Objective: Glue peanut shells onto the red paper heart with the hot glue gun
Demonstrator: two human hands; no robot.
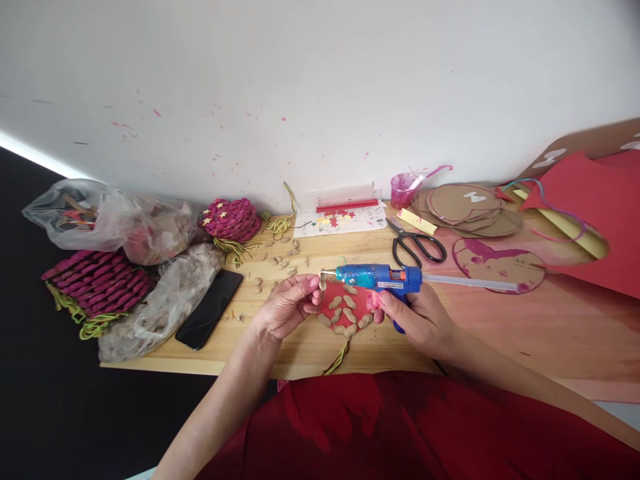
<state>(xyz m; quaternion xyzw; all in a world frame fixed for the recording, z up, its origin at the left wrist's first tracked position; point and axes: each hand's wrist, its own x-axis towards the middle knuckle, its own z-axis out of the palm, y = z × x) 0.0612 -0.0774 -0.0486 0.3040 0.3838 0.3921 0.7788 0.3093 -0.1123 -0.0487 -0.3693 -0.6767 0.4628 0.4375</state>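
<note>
Red cloth fills the bottom of the frame, and both forearms reach up from it to the wooden table (310,347). Just above the table's near edge, in the lower middle, lies a red heart-shaped piece (356,300) with peanut shells glued round its rim and a yellow-green cord trailing from its tip. The left hand (287,307) is closed in a pinch on a peanut shell (323,285) at the heart's upper left edge, apparently to keep it where glue will meet it. The right hand (420,319) is wrapped round the handle of a blue glue gun (375,275), held level across the heart so its nozzle points left, right at the pinched shell; a glue stick juts out to the right behind it.

Left of centre a black phone (210,308) lies by clear plastic bags (165,300), and woven magenta pieces (97,281) sit at the left edge. Loose peanuts (280,261) are scattered just above the hands, within easy reach. Black scissors (417,245) rest right of centre. Farther up, against the white wall, are a sheet of star stickers (340,219), a pink cup (404,189), stacked cardboard discs (465,207) and red paper (595,207) at the right.
</note>
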